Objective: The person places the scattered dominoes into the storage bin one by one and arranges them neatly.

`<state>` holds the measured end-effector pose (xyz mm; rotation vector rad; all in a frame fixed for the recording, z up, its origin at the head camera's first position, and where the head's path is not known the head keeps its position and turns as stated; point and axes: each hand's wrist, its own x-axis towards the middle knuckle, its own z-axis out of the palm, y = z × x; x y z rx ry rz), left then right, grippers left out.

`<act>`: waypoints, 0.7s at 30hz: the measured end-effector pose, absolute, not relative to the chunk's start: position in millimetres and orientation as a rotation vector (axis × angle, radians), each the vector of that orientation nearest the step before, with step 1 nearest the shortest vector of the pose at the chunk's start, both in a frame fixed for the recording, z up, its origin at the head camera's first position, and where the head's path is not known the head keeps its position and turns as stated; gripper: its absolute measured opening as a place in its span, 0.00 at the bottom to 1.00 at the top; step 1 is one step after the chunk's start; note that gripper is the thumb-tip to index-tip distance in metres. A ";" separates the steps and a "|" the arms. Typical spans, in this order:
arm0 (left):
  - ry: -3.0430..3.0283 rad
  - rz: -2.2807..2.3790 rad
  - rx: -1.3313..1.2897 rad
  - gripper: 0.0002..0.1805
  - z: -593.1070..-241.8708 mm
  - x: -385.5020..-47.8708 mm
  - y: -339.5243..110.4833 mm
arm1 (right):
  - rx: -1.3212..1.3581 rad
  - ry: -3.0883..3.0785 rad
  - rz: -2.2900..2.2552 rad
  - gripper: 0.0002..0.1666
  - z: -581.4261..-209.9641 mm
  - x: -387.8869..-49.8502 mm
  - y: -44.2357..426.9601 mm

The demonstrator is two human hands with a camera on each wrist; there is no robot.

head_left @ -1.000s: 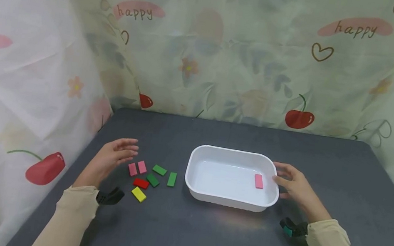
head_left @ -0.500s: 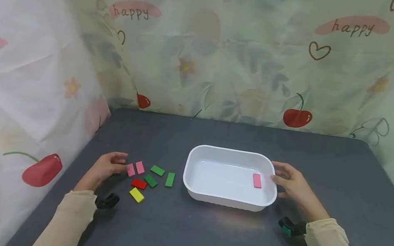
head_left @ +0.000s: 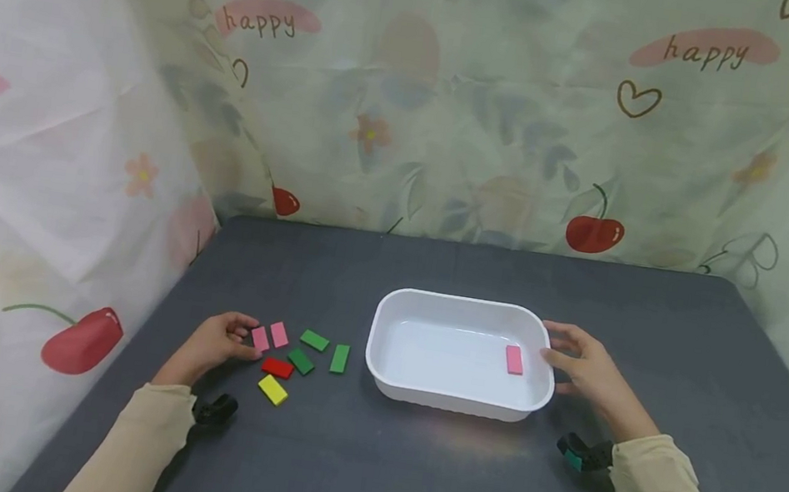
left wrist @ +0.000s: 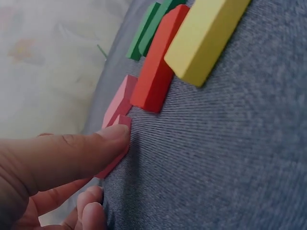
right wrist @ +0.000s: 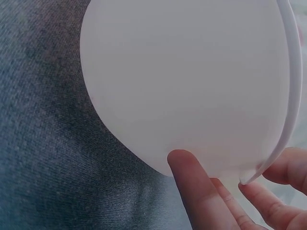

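Note:
In the head view my left hand [head_left: 214, 345] is at the left cluster, its thumb and a finger pinching a pink block [head_left: 261, 338]. The left wrist view shows the thumb lying against that pink block [left wrist: 123, 120], which is partly hidden. A second pink block [head_left: 279, 335] is just right of it. My right hand [head_left: 588, 366] holds the right end of a white plastic basin [head_left: 452, 401]. Some of its fingers touch the outer wall [right wrist: 187, 86] in the right wrist view, and one digit is at the rim. Inside the basin lies another pink block [head_left: 515, 360].
Beside the left hand lie a red block [head_left: 277, 367], a yellow block [head_left: 272, 389] and several green blocks [head_left: 315, 341], flat on the dark grey tabletop [head_left: 362, 477]. A printed curtain [head_left: 413, 114] hangs around the back and sides.
My left hand has come down from above and left of the cluster to the nearest pink block, its thumb and finger closing on it. The right hand stays at the basin's end.

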<state>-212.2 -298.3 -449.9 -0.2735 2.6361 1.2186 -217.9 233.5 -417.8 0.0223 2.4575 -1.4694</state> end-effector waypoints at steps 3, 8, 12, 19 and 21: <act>2.642 1.201 -0.262 0.29 -448.8 -211.5 -297.4 | 0.026 2.466 -1.457 0.37 -417.7 -217.9 233.4; 2.653 1.173 -0.252 0.28 -447.6 -211.0 -295.9 | 0.038 2.458 -1.459 0.37 -417.1 -218.7 233.7; 2.656 1.151 -0.270 0.28 -448.1 -213.1 -295.4 | 0.050 2.448 -1.464 0.36 -417.7 -219.7 235.1; 2.621 1.144 -0.260 0.28 -443.2 -216.5 -297.6 | 0.067 2.443 -1.464 0.37 -419.8 -221.6 235.8; 2.612 1.145 -0.248 0.27 -439.4 -217.2 -297.4 | 0.073 2.443 -1.466 0.36 -420.0 -222.0 235.8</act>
